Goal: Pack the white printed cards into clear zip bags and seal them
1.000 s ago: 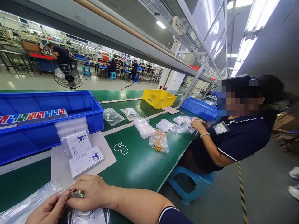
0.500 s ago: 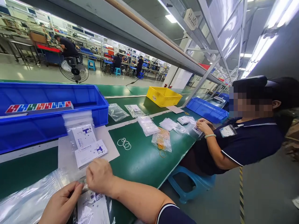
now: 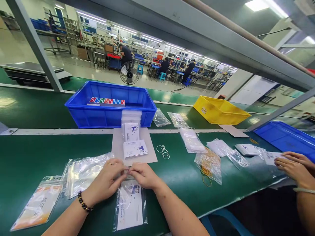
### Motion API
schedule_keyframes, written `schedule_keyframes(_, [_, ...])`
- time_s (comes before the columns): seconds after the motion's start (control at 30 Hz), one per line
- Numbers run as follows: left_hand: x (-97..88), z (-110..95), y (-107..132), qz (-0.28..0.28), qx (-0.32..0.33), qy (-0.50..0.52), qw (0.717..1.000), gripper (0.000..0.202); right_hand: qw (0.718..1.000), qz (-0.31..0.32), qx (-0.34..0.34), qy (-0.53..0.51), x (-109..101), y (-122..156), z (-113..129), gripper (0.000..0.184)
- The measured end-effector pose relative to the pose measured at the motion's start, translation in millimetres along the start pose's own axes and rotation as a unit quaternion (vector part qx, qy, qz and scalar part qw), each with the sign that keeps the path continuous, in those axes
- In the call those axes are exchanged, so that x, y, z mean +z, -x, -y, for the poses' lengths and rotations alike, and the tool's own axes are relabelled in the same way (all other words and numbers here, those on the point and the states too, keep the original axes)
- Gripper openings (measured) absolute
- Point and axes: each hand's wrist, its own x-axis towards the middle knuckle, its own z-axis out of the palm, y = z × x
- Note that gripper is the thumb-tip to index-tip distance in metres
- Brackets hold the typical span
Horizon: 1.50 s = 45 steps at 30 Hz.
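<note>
My left hand [image 3: 110, 177] and my right hand [image 3: 144, 175] meet at the top edge of a clear zip bag [image 3: 144, 206], pinching it between fingers and thumbs. Inside the bag lies a white printed card [image 3: 130, 209] with a purple picture. Just beyond my hands, a stack of similar white cards [image 3: 135, 149] rests on a grey-white sheet [image 3: 152, 154]. Behind that stack a bagged card [image 3: 132, 131] leans against the blue bin [image 3: 110, 114]. Left of my left hand are flat empty clear bags [image 3: 83, 172] and an orange-and-white packet [image 3: 39, 201].
White rubber bands [image 3: 163, 152] lie right of the sheet. Farther right are bagged cards [image 3: 192, 140], a bag of yellow rubber bands [image 3: 209, 164] and a yellow bin [image 3: 221, 109]. A co-worker's hands [image 3: 292, 164] hold a card at the right, near another blue bin [image 3: 290, 137].
My view has swung left and levelled, bringing the whole blue bin and the orange packet into sight. Both hands stay at the bag's top edge, now closer together.
</note>
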Motion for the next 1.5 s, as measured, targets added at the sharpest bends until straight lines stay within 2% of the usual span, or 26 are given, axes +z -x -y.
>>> schedule_keyframes(0.07, [-2.9,-2,-1,0.066,-0.015,-0.023,0.997,0.014,0.998,0.037,0.025,-0.037,-6,1,-1,0.017])
schedule_keyframes(0.13, [-6.2,-2,-2,0.083,-0.061,-0.023,0.994,0.018,0.998,0.032,0.027,-0.051,-11,0,-7,0.024])
schedule_keyframes(0.17, [-7.7,-1,-3,0.085,-0.087,-0.009,0.993,0.02,0.999,0.001,0.026,-0.048,-13,-2,-12,0.025])
schedule_keyframes(0.23, [-9.4,1,-4,0.095,-0.134,0.057,0.985,0.023,0.992,-0.116,0.053,-0.003,-17,-6,-24,0.019])
schedule_keyframes(0.3, [-8.0,3,-4,0.108,-0.17,0.175,0.964,0.026,0.958,-0.238,0.134,0.093,-19,-13,-36,0.018])
schedule_keyframes(0.33, [-5.9,3,-4,0.119,-0.185,0.243,0.945,0.028,0.934,-0.271,0.181,0.143,-20,-16,-42,0.023])
schedule_keyframes(0.4, [0.1,4,-4,0.144,-0.208,0.358,0.899,0.03,0.902,-0.272,0.264,0.207,-21,-22,-51,0.03])
schedule_keyframes(0.43, [3.7,4,-4,0.155,-0.215,0.384,0.884,0.03,0.896,-0.259,0.291,0.213,-21,-24,-54,0.029])
schedule_keyframes(0.47, [7.2,4,-4,0.163,-0.219,0.386,0.881,0.029,0.895,-0.254,0.309,0.2,-21,-25,-56,0.026])
schedule_keyframes(0.63, [17.7,3,-5,0.157,-0.214,0.228,0.937,0.017,0.896,-0.305,0.315,0.076,-24,-24,-62,0.018])
schedule_keyframes(0.77, [17.6,3,-5,0.159,-0.186,0.173,0.954,0.018,0.899,-0.327,0.29,0.017,-28,-21,-60,0.016])
schedule_keyframes(0.87, [17.5,3,-4,0.165,-0.166,0.175,0.956,0.019,0.902,-0.337,0.242,-0.118,-30,-17,-52,0.019])
schedule_keyframes(0.97, [18.1,4,-5,0.155,-0.173,0.207,0.95,0.018,0.894,-0.306,0.201,-0.258,-31,-12,-43,0.025])
schedule_keyframes(1.1, [20.3,5,-6,0.129,-0.193,0.263,0.936,0.018,0.917,-0.215,0.202,-0.269,-33,-6,-33,0.022])
schedule_keyframes(1.23, [23.8,4,-5,0.074,-0.191,0.294,0.934,0.02,0.963,-0.028,0.147,-0.225,-33,-4,-23,0.013])
schedule_keyframes(1.33, [25.2,2,-5,0.036,-0.19,0.315,0.929,0.021,0.965,0.075,0.13,-0.215,-30,-3,-18,0.013])
schedule_keyframes(1.4, [25.4,1,-6,0.034,-0.221,0.347,0.911,0.019,0.958,0.089,0.157,-0.221,-26,-3,-16,0.015])
schedule_keyframes(1.5, [25.8,1,-6,0.05,-0.292,0.4,0.867,0.032,0.953,0.06,0.192,-0.227,-22,-3,-16,0.013])
